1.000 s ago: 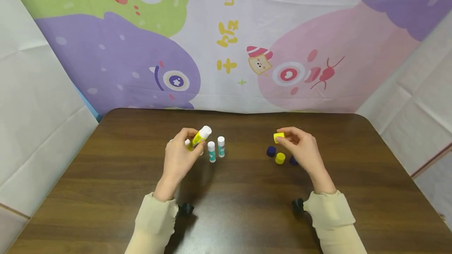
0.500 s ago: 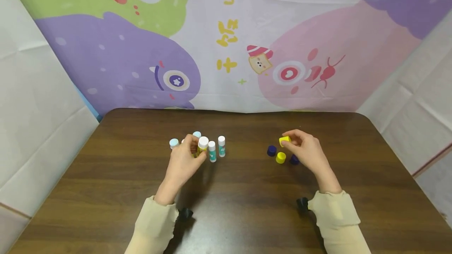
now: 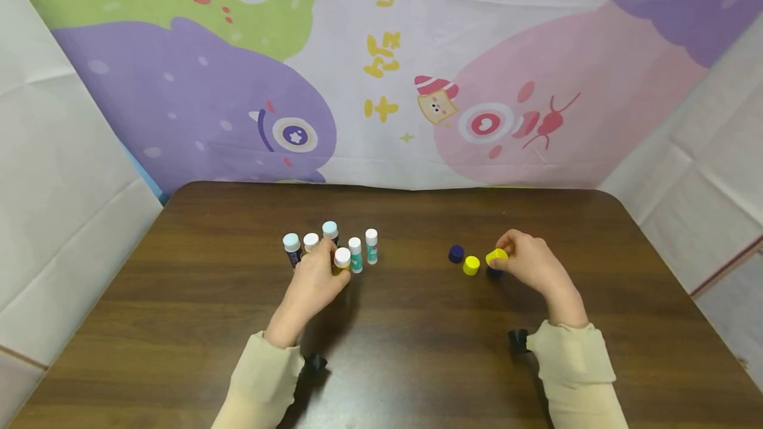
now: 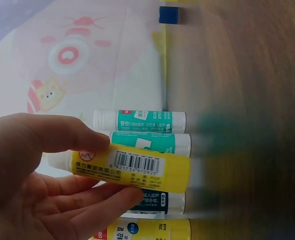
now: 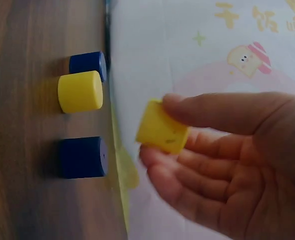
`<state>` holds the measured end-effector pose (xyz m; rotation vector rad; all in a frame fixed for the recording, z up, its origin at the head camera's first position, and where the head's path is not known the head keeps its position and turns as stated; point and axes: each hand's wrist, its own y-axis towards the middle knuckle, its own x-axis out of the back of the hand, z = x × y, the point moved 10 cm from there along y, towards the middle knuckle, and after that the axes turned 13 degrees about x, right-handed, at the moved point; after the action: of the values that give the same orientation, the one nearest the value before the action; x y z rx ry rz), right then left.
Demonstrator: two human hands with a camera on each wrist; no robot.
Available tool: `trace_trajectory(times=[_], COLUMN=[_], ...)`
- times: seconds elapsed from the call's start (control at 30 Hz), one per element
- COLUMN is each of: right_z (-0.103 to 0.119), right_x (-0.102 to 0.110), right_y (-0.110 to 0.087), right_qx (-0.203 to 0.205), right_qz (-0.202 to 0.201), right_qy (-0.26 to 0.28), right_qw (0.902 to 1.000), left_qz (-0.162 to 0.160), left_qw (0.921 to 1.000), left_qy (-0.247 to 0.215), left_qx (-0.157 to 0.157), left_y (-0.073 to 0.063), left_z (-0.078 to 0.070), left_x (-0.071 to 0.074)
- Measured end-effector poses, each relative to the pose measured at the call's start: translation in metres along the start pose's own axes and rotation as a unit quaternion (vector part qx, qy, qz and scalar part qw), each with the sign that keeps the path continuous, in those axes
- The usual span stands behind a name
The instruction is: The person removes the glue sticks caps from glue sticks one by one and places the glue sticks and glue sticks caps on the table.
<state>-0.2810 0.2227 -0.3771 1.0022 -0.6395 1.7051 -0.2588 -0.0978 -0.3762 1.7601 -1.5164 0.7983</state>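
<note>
My left hand (image 3: 312,283) holds a yellow glue stick (image 4: 132,170) with a white cap between thumb and fingers. In the left wrist view it is near-parallel to the standing sticks, slightly tilted. Two green-and-white glue sticks (image 3: 356,257) stand just right of it. Behind the hand are two dark glue sticks (image 3: 291,247) with pale blue tops and another yellow one (image 4: 162,229), partly hidden. My right hand (image 3: 536,267) pinches a short yellow cylinder (image 5: 162,127) by thumb and fingertips. Below it is a dark blue cylinder (image 5: 85,157); to the left are a yellow cylinder (image 3: 471,265) and another blue one (image 3: 456,254).
Everything stands on a dark brown wooden table (image 3: 405,349). A cloth with cartoon monsters (image 3: 381,85) hangs behind the table's far edge, and pale panels (image 3: 685,171) rise at both sides. Dark wrist-worn devices (image 3: 518,341) stick out at both sleeves.
The left hand has lowered the yellow glue stick and turned it from a slant towards upright. My right hand has carried its yellow cylinder rightward and down, over the right blue one.
</note>
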Motion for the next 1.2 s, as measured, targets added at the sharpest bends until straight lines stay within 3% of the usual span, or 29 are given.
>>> trace_trajectory(times=[0.17,0.47,0.77,1.2], right_z=[-0.008,-0.013,-0.019,-0.023], right_x=[-0.012,-0.028,-0.035,-0.038], right_y=[-0.002,-0.003,-0.001,0.001], right_qx=[-0.035,-0.061,-0.084,-0.086], right_qz=[0.045,0.092,0.093,0.088], right_qy=[-0.02,-0.047,-0.052,-0.06], right_qw=[0.9982,0.9927,0.9908,0.9906], left_qz=[0.0,-0.011,-0.028,-0.039], left_qw=[0.9999,0.9998,0.9982,0.9975], left_qy=[0.009,0.014,0.052,0.059], left_qx=[0.005,0.009,0.006,0.002], left_y=[0.001,0.002,0.001,0.0], left_z=[0.003,0.006,0.005,0.005], left_x=[0.0,0.002,0.008,0.011])
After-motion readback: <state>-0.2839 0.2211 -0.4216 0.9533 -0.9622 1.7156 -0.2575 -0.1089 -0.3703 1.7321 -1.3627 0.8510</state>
